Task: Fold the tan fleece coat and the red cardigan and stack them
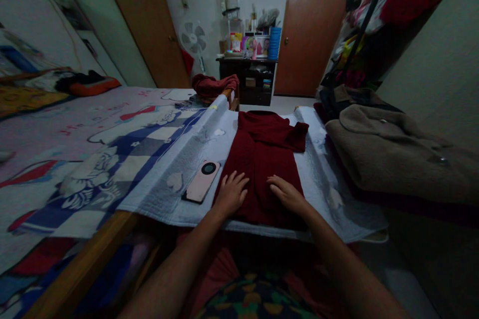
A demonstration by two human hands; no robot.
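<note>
A dark red garment with a sleeve folded across its upper right lies lengthwise in front of me. My left hand rests flat on its lower left part, fingers spread. On its lower right part lies my right hand, fingers stretched out toward the middle, palm down. Neither hand grips anything. Under the garment is a pale blue-white cloth covering the narrow surface. A pink phone with a round dark camera ring lies on this cloth, just left of my left hand.
On the left is a bed with a patterned sheet and wooden edge. Folded brown-grey clothes are piled at the right. A red cloth bundle lies beyond the bed's corner. A fan and a dark cabinet stand at the back.
</note>
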